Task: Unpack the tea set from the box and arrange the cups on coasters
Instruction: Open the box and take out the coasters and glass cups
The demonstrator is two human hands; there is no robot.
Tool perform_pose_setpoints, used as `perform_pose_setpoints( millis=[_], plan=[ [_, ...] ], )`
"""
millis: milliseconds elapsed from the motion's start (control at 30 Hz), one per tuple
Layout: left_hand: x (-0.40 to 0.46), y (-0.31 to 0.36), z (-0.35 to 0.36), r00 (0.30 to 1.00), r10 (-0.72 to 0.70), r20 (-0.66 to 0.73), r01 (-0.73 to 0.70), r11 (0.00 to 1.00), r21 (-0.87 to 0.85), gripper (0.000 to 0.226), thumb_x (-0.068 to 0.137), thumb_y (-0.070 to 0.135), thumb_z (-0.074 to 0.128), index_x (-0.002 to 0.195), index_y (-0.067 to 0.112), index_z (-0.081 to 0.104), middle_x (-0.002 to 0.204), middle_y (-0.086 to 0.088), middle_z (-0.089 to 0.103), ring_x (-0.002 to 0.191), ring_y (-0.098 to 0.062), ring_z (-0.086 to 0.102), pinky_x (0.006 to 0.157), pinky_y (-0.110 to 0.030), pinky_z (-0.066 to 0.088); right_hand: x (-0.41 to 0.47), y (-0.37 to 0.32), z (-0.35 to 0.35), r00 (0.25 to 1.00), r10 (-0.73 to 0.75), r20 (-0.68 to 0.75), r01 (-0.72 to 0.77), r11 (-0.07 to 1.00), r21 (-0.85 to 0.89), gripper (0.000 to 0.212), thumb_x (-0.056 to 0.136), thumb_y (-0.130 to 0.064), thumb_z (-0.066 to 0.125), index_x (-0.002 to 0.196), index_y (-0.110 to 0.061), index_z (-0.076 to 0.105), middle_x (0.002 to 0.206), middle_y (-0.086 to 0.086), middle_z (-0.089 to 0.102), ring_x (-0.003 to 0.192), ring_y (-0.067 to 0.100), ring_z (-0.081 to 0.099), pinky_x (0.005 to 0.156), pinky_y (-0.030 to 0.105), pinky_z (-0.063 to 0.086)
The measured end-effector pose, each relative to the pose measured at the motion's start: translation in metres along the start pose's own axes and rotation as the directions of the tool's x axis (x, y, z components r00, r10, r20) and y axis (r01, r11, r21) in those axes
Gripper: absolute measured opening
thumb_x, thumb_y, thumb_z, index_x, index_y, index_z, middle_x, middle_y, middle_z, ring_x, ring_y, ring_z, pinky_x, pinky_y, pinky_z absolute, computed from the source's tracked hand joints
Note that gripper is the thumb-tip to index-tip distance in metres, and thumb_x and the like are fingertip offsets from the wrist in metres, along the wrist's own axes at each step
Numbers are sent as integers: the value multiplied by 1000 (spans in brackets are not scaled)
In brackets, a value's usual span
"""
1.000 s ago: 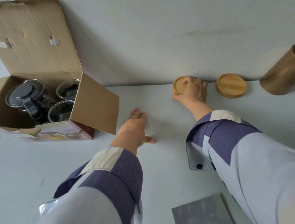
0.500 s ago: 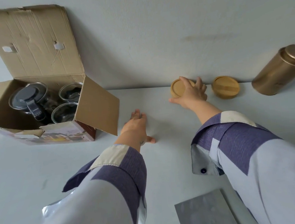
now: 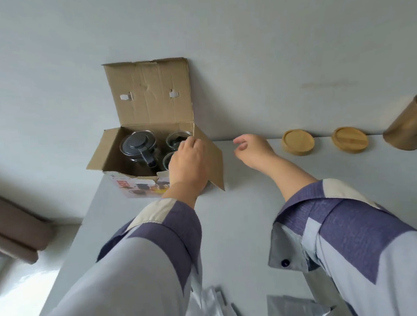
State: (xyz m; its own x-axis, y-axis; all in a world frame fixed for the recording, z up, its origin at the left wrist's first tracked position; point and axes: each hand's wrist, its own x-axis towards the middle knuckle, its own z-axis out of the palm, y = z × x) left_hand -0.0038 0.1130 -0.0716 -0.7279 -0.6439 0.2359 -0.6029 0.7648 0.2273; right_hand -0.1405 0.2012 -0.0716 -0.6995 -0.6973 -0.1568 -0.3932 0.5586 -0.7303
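Left hand (image 3: 186,160) now over box (image 3: 148,105), white table (image 3: 243,205).

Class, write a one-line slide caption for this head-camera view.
Left hand reaches into the open box of glassware; right hand hovers empty beside two wooden coasters.

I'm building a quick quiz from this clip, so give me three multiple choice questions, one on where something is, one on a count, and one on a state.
1. Where is the left hand?
A. on a coaster
B. over the open cardboard box
C. on the gold tin

2. How many wooden coasters sit by the wall?
A. one
B. two
C. four

3. What is the right hand holding?
A. nothing
B. a cup
C. a coaster

Answers: 1 B, its fingers reach over the box's right edge by the glass cups. 2 B, a second coaster lies beside the first. 3 A, it hovers loosely curled and empty, left of the coasters.
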Motion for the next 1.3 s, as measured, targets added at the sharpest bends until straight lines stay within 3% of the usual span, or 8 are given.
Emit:
perform_pose_setpoints(
  millis=[133,267,400,567,733,1000,1133,1300],
  plan=[
    [-5,-66,-29,975,-155,-158,151,988,-38,38,94,15,44,132,14,47,136,-4,46,129,-21,40,109,-36,31,-10,-52,33,983,-181,-28,180,982,-55,32,90,-23,58,121,-20,59,114,-1,64,105,19,59,85,27,44],
    [-12,-124,-37,957,-277,91,265,956,124,71,95,43,42,150,6,16,159,-10,12,148,-24,6,121,-41,8,-13,-91,63,955,-287,76,295,897,-330,48,87,-38,60,131,-19,53,127,2,59,121,25,48,94,37,45],
    [-22,-150,-31,916,-291,277,243,950,196,93,91,64,33,151,3,-1,160,-11,-5,148,-23,-8,121,-41,1,-7,-109,88,985,-88,147,162,762,-627,59,80,-54,58,125,-15,54,129,8,56,125,31,40,95,42,39],
    [-23,-156,-26,918,-274,286,208,948,240,98,88,70,25,150,2,-7,159,-13,-12,147,-23,-13,121,-38,-1,6,-136,93,944,250,215,-6,664,-748,82,71,-64,64,137,-21,43,148,9,37,137,34,27,105,49,30],
    [-22,-154,-23,919,-294,262,234,943,238,96,88,70,27,150,6,-10,159,-12,-12,147,-22,-11,121,-38,1,7,-155,100,952,272,142,1,460,-888,91,76,-69,59,147,-21,28,150,6,33,140,29,24,109,40,25],
    [-18,-154,-20,922,-295,250,232,939,253,93,88,70,27,151,12,-8,159,-14,-9,147,-25,-11,121,-40,1,17,-141,118,957,285,47,-161,661,-733,82,59,-59,77,127,-24,50,137,6,40,129,31,28,94,48,38],
    [-16,-152,-21,914,-313,258,248,934,258,93,88,70,28,152,12,-7,159,-15,-9,147,-26,-11,120,-41,1,10,-143,103,975,217,50,-136,757,-640,83,64,-60,73,130,-16,47,140,11,41,133,36,29,101,49,35],
    [-18,-150,-23,918,-308,251,245,936,251,92,88,69,29,152,11,-5,159,-16,-6,148,-26,-8,120,-41,2,-3,-143,74,998,61,-24,-63,990,-130,92,69,-44,76,142,-8,34,144,11,32,128,29,41,102,35,42]
  ],
)
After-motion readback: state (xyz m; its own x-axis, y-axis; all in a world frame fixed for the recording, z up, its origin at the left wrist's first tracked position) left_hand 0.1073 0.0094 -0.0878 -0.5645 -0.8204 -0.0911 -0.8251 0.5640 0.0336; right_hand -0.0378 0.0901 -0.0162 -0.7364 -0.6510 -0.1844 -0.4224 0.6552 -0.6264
